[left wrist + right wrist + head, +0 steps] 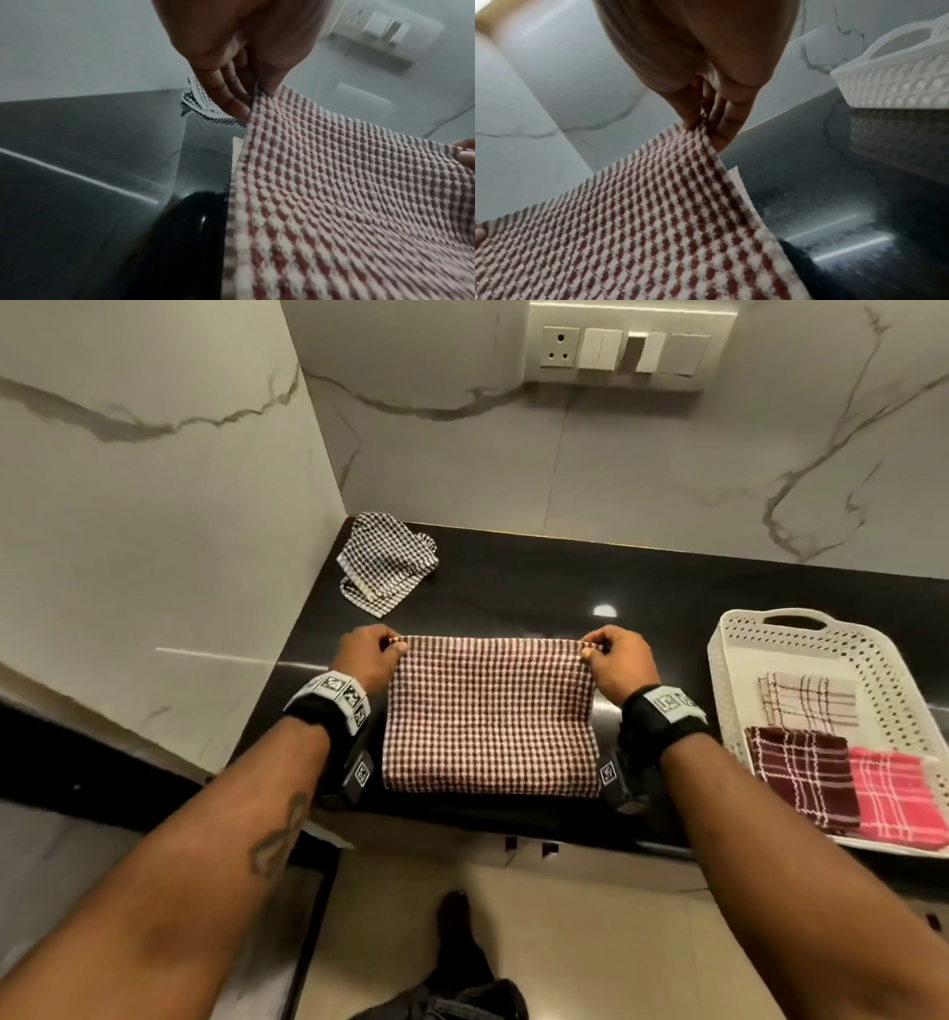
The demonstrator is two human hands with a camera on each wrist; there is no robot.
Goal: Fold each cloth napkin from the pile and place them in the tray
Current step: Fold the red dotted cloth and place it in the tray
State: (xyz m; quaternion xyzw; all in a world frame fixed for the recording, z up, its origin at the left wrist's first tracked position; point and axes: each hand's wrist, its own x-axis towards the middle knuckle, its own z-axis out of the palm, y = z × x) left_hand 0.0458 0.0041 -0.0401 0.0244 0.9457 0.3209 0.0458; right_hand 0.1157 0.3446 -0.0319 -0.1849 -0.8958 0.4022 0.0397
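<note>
A red-and-white checked napkin (490, 716) lies doubled over near the front of the black counter (565, 577). My left hand (377, 649) pinches its far left corner, and my right hand (603, 654) pinches its far right corner. In the left wrist view my left hand (253, 95) holds the napkin (347, 203) between thumb and fingers. The right wrist view shows my right hand (703, 123) pinching the napkin (641, 223) the same way. A black-and-white checked napkin (387, 562) sits crumpled in the far left corner. The white perforated tray (729, 670) at right holds three folded napkins.
Marble walls close the counter at the left and the back. A switch panel (626, 349) is mounted on the back wall. The tray (895, 89) stands close to my right hand. Inside it lie a beige plaid napkin (811, 701), a maroon one (801, 773) and a pink one (896, 793).
</note>
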